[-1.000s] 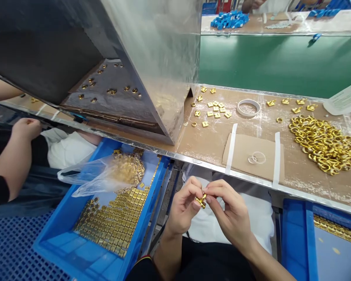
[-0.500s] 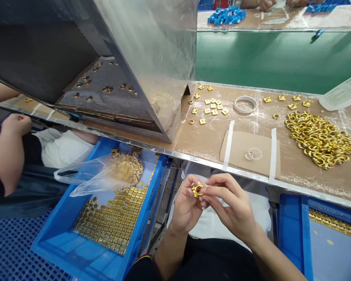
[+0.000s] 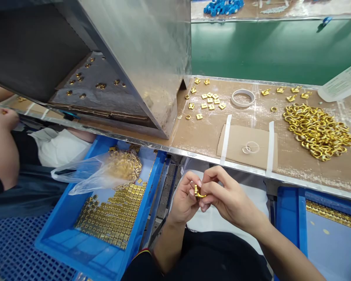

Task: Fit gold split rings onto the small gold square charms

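Note:
Both hands meet over my lap, just below the bench edge. My left hand (image 3: pixel 183 201) pinches a gold ring (image 3: pixel 197 192) by its wide, ornamented top. The fingers of my right hand (image 3: pixel 226 195) close on the band of the same ring, partly covering it. Beyond the hands, on the bench, a cardboard pad (image 3: pixel 240 152) is held by white tape strips, with a thin clear loop (image 3: pixel 253 147) on it. To its right lies a heap of gold rings (image 3: pixel 318 132).
A metal booth (image 3: pixel 140 58) stands left on the bench. Small gold square pieces (image 3: pixel 210 100) and a white tape roll (image 3: pixel 242 98) lie at the back. Blue trays (image 3: pixel 146 210) flank my lap; the left holds rows of gold pieces and a plastic bag (image 3: pixel 117 169). A co-worker's arm (image 3: pixel 1 144) is at far left.
The ring has turned between my fingers, its band now pointing more to the right and less visible. My right fingers have closed in further. The whole view has shifted slightly.

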Motion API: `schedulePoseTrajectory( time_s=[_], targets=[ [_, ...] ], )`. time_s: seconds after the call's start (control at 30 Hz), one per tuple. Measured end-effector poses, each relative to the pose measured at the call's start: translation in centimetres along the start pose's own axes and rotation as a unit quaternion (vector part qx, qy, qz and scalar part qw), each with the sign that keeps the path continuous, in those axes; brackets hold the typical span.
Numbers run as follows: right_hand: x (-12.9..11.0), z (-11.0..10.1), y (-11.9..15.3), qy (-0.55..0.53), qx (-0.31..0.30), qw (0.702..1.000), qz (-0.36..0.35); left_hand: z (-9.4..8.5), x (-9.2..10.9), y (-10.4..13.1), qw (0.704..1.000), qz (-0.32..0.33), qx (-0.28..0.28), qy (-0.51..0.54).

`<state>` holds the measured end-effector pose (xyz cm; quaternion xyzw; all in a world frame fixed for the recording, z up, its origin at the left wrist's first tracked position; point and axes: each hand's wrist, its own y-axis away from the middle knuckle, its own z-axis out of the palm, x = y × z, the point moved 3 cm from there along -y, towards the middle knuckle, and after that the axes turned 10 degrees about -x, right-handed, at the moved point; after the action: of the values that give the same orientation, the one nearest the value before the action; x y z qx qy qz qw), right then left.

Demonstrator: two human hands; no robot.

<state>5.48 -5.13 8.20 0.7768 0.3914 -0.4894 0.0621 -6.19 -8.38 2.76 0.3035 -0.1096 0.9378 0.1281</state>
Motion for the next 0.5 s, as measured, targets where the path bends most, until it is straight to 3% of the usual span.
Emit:
schedulePoseTrajectory(
  time_s=[0.13, 0.37, 0.43, 0.5],
  targets=[
    [-0.21, 0.21, 0.00, 0.032, -0.034, 0.999, -0.028, -0.04, 0.30, -0.09, 0.999, -0.030, -0.029, -0.002],
    [-0.13, 0.29, 0.33, 0.018, -0.012, 0.993, -0.117, -0.19, 0.12, 0.14, 0.993, -0.080, -0.083, 0.008],
    [0.04, 0.33, 0.45, 0.000, -0.006, 0.993, -0.118, -0.21, 0.33, -0.06, 0.994, -0.076, -0.070, -0.043],
    [0.09, 0.46, 0.59, -0.010, 0.007, 0.993, -0.116, -0.25, 0.98, -0.60, 0.992, -0.025, -0.013, -0.121]
  ],
)
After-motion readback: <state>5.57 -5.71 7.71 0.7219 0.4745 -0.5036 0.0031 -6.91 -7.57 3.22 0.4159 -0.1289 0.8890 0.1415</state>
